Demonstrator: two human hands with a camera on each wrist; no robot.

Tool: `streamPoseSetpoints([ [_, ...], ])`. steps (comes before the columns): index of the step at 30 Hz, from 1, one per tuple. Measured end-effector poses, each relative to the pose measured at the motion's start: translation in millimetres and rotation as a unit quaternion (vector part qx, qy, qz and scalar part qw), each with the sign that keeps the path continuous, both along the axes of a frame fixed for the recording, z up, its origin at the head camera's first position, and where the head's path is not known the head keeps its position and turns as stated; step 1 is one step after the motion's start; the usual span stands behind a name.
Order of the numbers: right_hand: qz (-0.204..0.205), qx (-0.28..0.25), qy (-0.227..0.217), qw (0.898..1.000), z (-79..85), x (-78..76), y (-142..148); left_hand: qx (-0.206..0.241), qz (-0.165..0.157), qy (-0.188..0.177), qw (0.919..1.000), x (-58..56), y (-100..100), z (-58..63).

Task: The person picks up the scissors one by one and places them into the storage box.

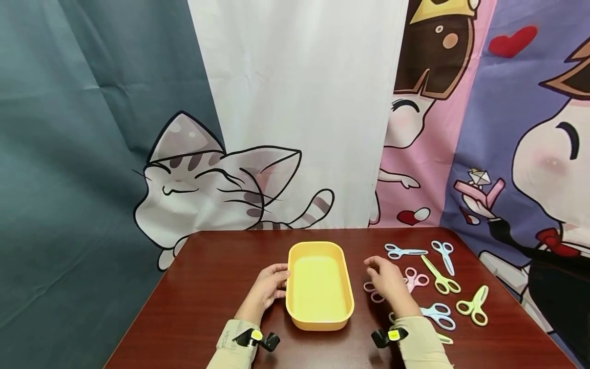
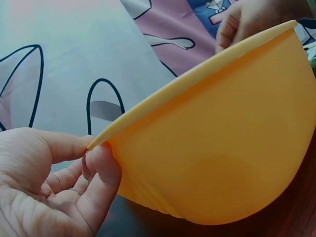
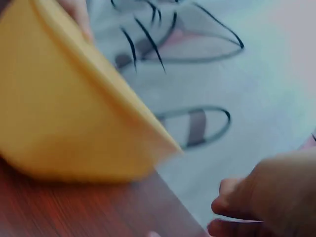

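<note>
A yellow plastic tray (image 1: 320, 287) with rounded corners is in the middle of the wooden table; I see no object inside it. My left hand (image 1: 269, 287) pinches its left rim between thumb and fingers, which the left wrist view shows close up. To the right of the tray, apart from it, my right hand (image 1: 387, 279) hovers with loosely bent fingers and nothing visible in them. Beneath and beside that hand lie pink scissors (image 1: 416, 278), partly covered by it, and blue scissors (image 1: 440, 314), partly behind the forearm.
More scissors spread over the table's right side: blue scissors (image 1: 404, 251) at the back, yellow-green scissors (image 1: 443, 283) and green scissors (image 1: 475, 306) farther right. The dark red table (image 1: 207, 292) extends left of the tray. A printed cartoon curtain (image 1: 299, 102) hangs behind the far edge.
</note>
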State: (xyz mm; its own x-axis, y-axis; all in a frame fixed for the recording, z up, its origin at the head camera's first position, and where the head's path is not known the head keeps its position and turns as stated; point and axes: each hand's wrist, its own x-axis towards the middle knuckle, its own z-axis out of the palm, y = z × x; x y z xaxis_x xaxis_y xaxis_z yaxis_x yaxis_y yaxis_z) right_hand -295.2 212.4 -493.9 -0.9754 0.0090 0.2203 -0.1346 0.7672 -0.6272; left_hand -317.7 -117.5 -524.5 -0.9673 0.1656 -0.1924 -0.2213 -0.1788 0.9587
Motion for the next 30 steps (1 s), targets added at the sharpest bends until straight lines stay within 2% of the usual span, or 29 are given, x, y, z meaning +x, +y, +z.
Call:
streamPoseSetpoints([
  [2,-0.002,0.059,-0.001,0.998,-2.0,-0.8,12.1,0.001,-0.001,0.0,1.0,0.6,-0.5,-0.9],
  [5,0.014,0.106,-0.022,0.994,-5.6,-1.3,26.7,0.003,-0.002,0.003,1.0,0.5,-0.9,-1.5],
  [12,0.021,0.114,-0.06,0.991,-12.9,-0.7,42.7,0.012,-0.002,0.005,0.9999,-1.6,0.1,-4.2],
  [24,0.019,0.125,-0.061,0.99,-20.6,-2.5,47.7,0.013,-0.012,0.004,0.9998,-2.3,0.4,-6.5],
  [30,0.035,0.141,-0.021,0.989,-21.8,-3.7,48.1,0.011,-0.012,0.004,0.9998,-3.0,0.1,-7.9],
])
